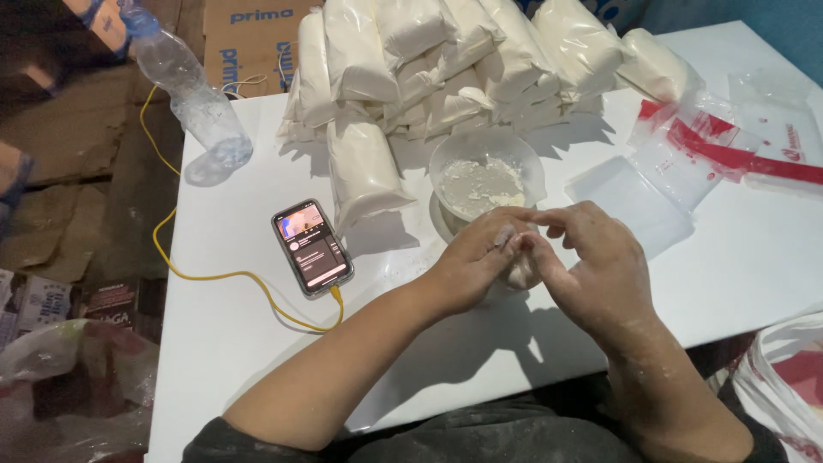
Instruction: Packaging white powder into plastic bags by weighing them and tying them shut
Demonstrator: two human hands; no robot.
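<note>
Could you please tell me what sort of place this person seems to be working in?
Probably an informal home packing station: a stack of white powder-filled plastic bags, empty clear zip pouches with red strips, and brown cardboard boxes behind the white table.

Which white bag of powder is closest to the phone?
The filled white bag lying by itself at the front of the pile, just right of the phone. The other bags are stacked farther back on the table.

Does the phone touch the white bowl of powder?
Apart. The head view shows bare white table between the phone and the bowl.
</note>
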